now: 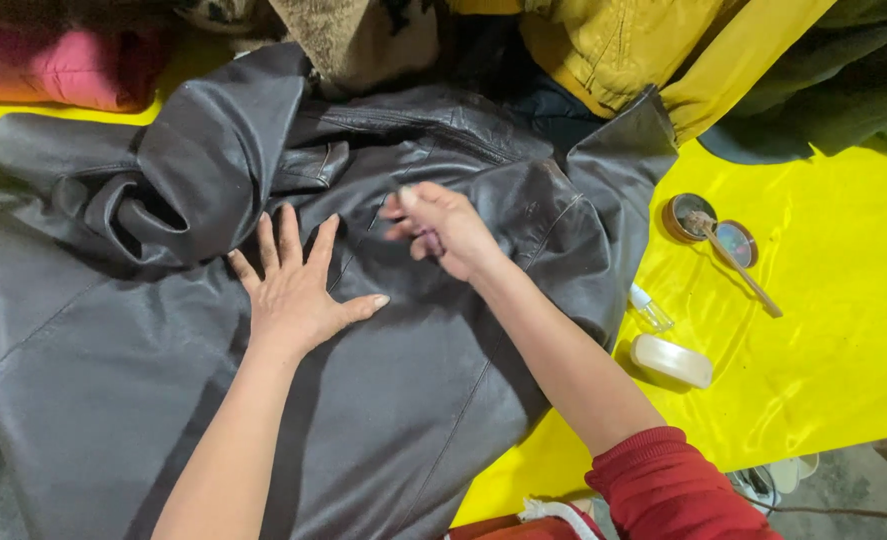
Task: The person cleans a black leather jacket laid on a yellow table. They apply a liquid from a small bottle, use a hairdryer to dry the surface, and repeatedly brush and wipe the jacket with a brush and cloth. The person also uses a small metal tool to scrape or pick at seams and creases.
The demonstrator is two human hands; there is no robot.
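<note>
Left hand [298, 290] flat on dark leather jacket [113, 380]; right hand [443, 228] rubs it, fingers curled, blurred; yellow cloth [843, 330] underneath.

jacket [163, 400]: dark leather, smooth with a soft sheen, creased
cloth [843, 330]: yellow satin, glossy
tin [685, 215]: metal, shiny
bottle [649, 308]: clear plastic

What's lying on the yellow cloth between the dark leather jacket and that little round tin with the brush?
In the head view, a small clear bottle lies between the leather jacket and the round tin; otherwise only bare yellow cloth.
</note>
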